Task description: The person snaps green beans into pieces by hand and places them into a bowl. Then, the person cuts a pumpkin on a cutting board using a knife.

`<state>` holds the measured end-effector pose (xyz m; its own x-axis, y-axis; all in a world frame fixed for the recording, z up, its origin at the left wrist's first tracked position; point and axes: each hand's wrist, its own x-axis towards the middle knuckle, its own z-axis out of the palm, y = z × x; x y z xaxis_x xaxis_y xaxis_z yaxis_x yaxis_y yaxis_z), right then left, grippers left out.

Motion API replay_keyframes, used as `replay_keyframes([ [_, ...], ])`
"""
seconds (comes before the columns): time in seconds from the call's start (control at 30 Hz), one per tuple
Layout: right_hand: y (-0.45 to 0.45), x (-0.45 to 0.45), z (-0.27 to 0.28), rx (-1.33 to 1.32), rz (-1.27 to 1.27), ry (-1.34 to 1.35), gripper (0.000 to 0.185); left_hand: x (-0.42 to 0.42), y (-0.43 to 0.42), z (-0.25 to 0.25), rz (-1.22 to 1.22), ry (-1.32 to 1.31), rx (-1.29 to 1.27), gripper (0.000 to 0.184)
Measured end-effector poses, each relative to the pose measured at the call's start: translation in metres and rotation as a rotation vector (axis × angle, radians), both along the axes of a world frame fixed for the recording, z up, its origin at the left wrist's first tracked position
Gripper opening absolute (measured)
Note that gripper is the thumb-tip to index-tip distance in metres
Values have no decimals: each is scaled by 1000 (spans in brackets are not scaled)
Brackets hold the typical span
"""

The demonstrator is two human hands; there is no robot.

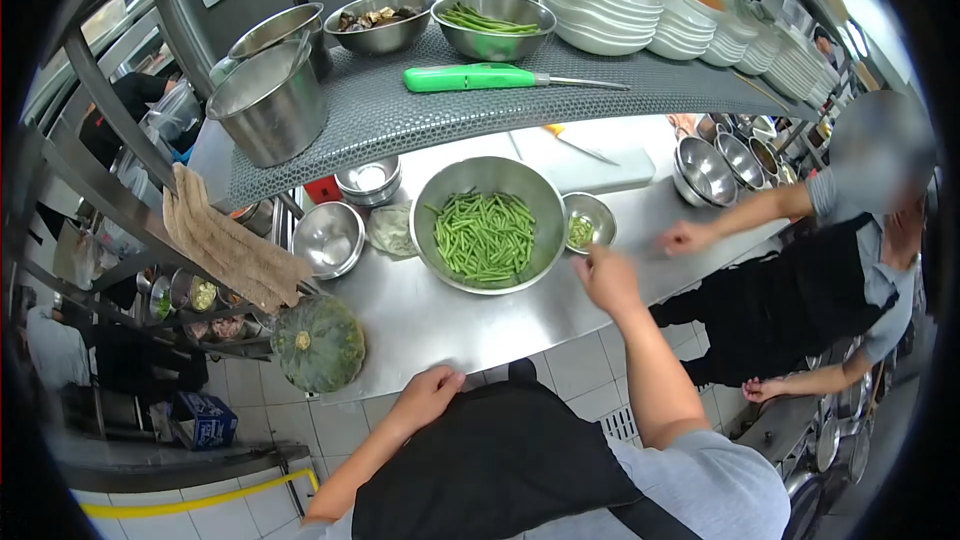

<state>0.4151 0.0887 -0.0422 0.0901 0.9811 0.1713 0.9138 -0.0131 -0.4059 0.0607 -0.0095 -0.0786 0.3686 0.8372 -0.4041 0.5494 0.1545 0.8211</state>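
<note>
A large steel bowl (pixel 545 180) full of cut green beans (pixel 485 235) stands on the steel counter. Beside it on the right is a small steel bowl (pixel 603 215) with a little chopped green food inside. My right hand (pixel 608 280) is at the small bowl's lower edge, fingers bent; whether they touch or grip its rim is not clear. My left hand (pixel 430 395) rests at the counter's front edge, fingers curled together with nothing visible in them. A green pumpkin (pixel 320 343) sits to the left of that hand.
A co-worker's hand (pixel 688 238) reaches over the counter from the right. A knife (pixel 588 148) lies by a white cutting board (pixel 605 172). The overhead shelf (pixel 370 125) holds bowls, plates and a green lighter (pixel 470 77). A towel (pixel 230 240) hangs left.
</note>
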Motion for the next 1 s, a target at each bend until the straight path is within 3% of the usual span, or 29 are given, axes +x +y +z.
replay_keyframes([
  [0.13,-14,-12,-22,-170,147,149,33,5,7,-5,81,4,-19,42],
  [0.23,-1,3,-33,-110,87,65,35,15,20,-19,140,-51,-35,43],
  [0.33,27,41,-23,-362,-1,-102,43,32,46,-18,207,-239,-193,43],
  [0.4,42,64,-22,-461,44,-174,40,49,67,-17,402,-460,-387,45],
  [0.43,48,73,-22,-566,91,-256,37,62,79,-12,399,-451,-380,45],
  [0.5,52,85,-27,-549,111,-226,37,83,100,-5,588,-595,-569,49],
  [0.53,51,89,-31,-541,132,-206,37,83,113,-16,521,-756,-668,50],
  [0.73,37,110,-58,-455,29,-47,31,119,157,-47,879,-903,-606,32],
  [1.0,-2,149,-78,-294,50,64,31,123,242,-19,824,-999,-627,33],
])
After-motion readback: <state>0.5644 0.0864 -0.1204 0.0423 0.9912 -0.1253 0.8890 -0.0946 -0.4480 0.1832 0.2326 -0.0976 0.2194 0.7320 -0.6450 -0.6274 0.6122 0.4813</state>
